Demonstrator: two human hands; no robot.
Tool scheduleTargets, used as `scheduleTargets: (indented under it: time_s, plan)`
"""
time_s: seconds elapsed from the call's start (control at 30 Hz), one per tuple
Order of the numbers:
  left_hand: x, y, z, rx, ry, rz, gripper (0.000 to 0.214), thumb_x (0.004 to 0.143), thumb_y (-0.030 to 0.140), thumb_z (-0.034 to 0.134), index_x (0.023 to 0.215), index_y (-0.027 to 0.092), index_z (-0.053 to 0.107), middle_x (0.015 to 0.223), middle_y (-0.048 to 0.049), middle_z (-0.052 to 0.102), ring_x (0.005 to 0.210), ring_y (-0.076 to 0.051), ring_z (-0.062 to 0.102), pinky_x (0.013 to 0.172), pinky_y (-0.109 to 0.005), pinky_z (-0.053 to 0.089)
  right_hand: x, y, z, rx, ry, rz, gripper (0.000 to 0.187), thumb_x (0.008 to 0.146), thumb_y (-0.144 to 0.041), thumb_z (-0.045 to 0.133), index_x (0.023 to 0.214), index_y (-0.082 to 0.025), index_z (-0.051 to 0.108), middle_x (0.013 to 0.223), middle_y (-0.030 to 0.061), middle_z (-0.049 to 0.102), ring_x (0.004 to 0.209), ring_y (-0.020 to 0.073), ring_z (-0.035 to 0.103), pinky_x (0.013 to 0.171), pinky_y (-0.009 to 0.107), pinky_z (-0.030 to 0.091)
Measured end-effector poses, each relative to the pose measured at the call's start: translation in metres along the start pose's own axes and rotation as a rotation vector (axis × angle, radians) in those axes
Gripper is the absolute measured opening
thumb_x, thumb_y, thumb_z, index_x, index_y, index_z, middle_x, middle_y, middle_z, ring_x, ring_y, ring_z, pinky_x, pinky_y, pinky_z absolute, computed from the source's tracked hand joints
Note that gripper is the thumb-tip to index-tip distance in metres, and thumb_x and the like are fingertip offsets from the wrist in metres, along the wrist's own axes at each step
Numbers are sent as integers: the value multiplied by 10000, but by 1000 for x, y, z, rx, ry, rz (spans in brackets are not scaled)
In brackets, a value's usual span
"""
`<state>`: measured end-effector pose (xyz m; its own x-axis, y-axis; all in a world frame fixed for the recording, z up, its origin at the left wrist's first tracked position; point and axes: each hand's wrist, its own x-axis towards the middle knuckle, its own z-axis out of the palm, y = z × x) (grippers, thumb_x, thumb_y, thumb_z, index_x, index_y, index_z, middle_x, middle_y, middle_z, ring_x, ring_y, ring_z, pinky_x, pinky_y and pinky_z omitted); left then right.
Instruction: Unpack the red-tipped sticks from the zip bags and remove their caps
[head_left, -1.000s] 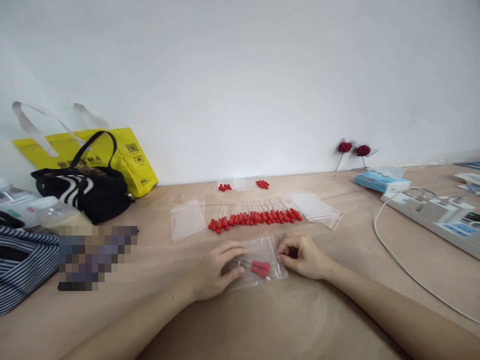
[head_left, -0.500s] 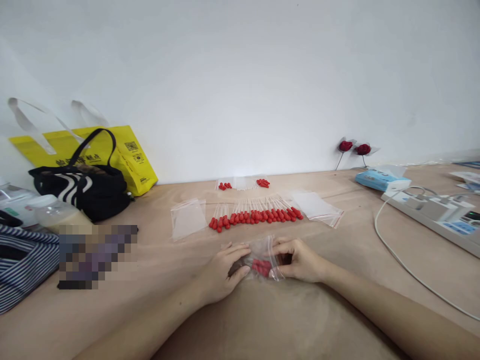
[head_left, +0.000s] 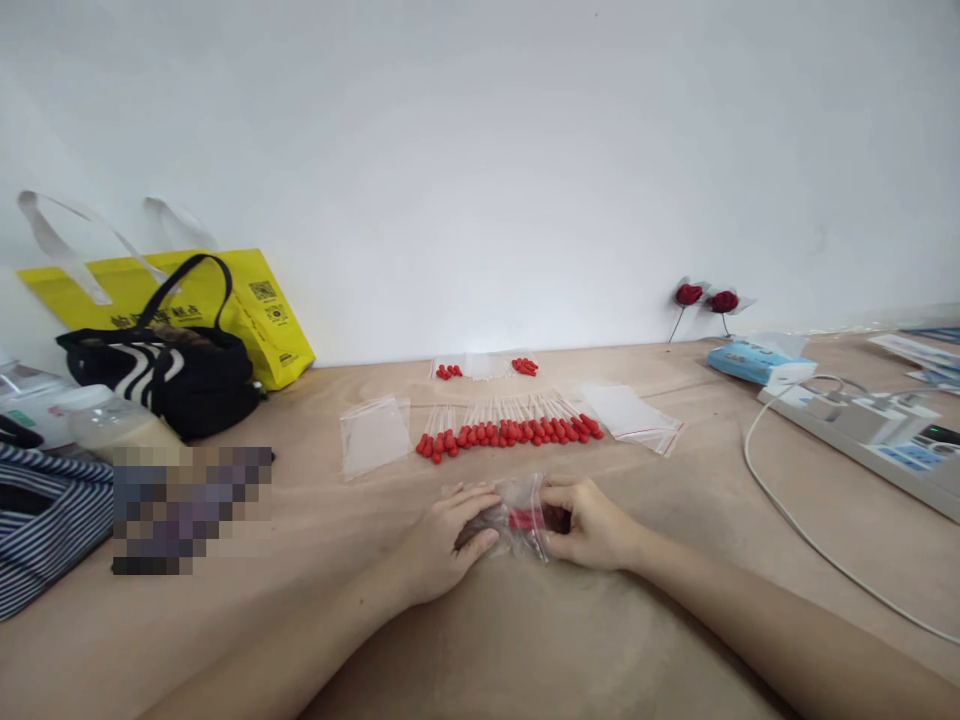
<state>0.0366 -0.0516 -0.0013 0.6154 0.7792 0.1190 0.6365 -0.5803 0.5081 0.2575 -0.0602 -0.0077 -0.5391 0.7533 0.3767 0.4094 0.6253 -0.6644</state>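
**Mia:** What are the 2 hands doing?

**Ben:** Both hold a small clear plastic bag (head_left: pixel 517 512) with red bits inside. The left hand (head_left: pixel 442 535) has its fingers on top of the bag's left end and its thumb below, so it is closed on it. The right hand (head_left: pixel 592 522) pinches the bag's right end.

**Mia:** Where is the bag?

**Ben:** Right between the hands, low over the tan wooden worktop (head_left: pixel 705 480), near the front. It looks all scrunched up. I cannot tell if it touches the worktop.

**Mia:** What is behind it?

**Ben:** A long row of thin clear droppers with red rubber tops (head_left: pixel 510 433), lying side by side. It is near the hands but apart from them.

**Mia:** And next to the row?

**Ben:** A flat empty clear bag (head_left: pixel 375 435) just to its left, and a small pile of flat clear bags with red edges (head_left: pixel 634 415) just to its right. Further back, by the white wall, lie little packed bags with red tops inside (head_left: pixel 487 368).

**Mia:** What is on the left side?

**Ben:** A black handbag with white stripes (head_left: pixel 169 375), and a yellow cloth tote bag (head_left: pixel 262 310) leaning behind it.

**Mia:** And on the right?

**Ben:** A white power strip (head_left: pixel 870 425) with a white cable (head_left: pixel 787 515) that curls across the worktop, a blue pack of tissues (head_left: pixel 754 362), and 2 red roses (head_left: pixel 705 297) by the wall.
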Motion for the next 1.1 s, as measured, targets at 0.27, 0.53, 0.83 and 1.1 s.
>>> scheduleTargets:
  time_s: [0.27, 0.53, 0.83, 1.1]
  plan:
    - [-2, -1, -6, -3, -62, 1, 391, 807, 321, 485, 1195, 269, 495, 1285, -24, 482, 1204, -196, 405, 1056, -404, 237, -1, 7, -7, -82, -30, 74, 135, 638, -216, 663, 754, -162, 619, 782, 25, 540, 704, 127, 512, 613, 220, 414]
    - [-4, -4, -11, -2, -103, -35, 411, 802, 346, 493, 1204, 263, 483, 1294, -32, 471, 1215, -205, 389, 1037, -394, 269, -3, 12, -11, -9, 18, 186, 70, 639, -159, 627, 708, -159, 618, 699, -7, 529, 604, 96, 485, 570, 219, 388]
    - [-9, -23, -34, -109, -155, -20, 404, 730, 323, 600, 1124, 252, 547, 1274, -47, 492, 1164, -210, 449, 990, -378, 328, -9, 46, -47, 522, 311, 383, 196, 624, -313, 682, 704, -160, 590, 600, -28, 553, 520, 74, 478, 510, 211, 393]
    - [4, -2, -23, -326, 94, -131, 219, 756, 333, 567, 904, 204, 665, 1052, -55, 632, 993, -207, 565, 914, -349, 403, -6, 14, -26, 22, 781, -11, 14, 719, -209, 604, 721, -196, 609, 762, 29, 544, 697, 130, 535, 606, 263, 448]
